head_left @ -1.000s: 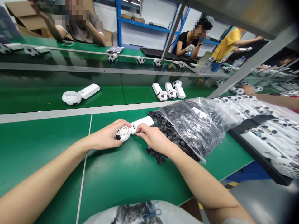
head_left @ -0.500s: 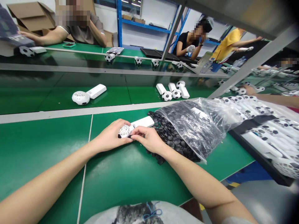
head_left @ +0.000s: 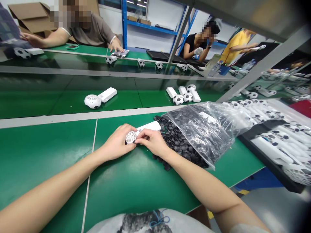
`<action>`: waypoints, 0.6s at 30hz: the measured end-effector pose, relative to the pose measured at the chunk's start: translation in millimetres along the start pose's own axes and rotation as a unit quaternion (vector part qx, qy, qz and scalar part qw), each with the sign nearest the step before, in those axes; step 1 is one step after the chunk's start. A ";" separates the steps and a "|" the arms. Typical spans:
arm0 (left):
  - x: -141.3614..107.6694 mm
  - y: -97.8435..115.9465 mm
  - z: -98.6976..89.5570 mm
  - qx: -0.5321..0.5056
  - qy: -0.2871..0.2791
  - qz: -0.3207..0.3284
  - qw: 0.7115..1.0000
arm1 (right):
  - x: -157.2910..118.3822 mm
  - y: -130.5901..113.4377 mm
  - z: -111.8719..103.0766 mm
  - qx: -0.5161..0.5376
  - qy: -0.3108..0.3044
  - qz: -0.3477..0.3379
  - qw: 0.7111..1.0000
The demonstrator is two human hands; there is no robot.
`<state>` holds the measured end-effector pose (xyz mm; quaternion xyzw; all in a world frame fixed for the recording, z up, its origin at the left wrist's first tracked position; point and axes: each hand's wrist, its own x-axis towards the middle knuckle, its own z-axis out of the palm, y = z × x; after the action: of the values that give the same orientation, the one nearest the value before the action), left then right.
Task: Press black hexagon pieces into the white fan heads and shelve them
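While a tray [head_left: 267,163] of white football-patterned units sits at the right of the green surface [head_left: 48,168], beside a plastic bag [head_left: 201,136] full of black pieces [head_left: 172,142], open room stretches leftward. The left hand [head_left: 116,142] curls around a perforated ball [head_left: 131,137], and the right hand [head_left: 152,142] pinches where it meets a white handle [head_left: 152,126].

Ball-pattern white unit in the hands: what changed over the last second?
The right hand slid left along the white handle to the lattice football head. The head, held by the left hand, shifted slightly right. The bag of black discs stayed put.
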<state>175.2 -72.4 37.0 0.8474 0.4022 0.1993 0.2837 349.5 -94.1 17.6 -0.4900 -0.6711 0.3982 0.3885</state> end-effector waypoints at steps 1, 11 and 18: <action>-0.1 0.1 -0.5 -0.002 -0.001 0.003 1.000 | 0.4 0.1 -0.3 0.003 -0.005 0.004 1.000; 0.6 0.3 5.3 -0.010 0.029 -0.008 0.999 | 3.0 -1.5 1.9 -0.029 -0.022 0.030 0.999; -18.0 1.1 -24.3 -0.013 0.088 -0.040 0.995 | 5.0 -7.3 -46.7 -0.253 0.077 0.014 0.964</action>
<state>151.3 -79.4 54.2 0.8060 0.4563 0.2674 0.2659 388.4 -83.5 42.8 -0.6111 -0.7107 0.1822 0.2971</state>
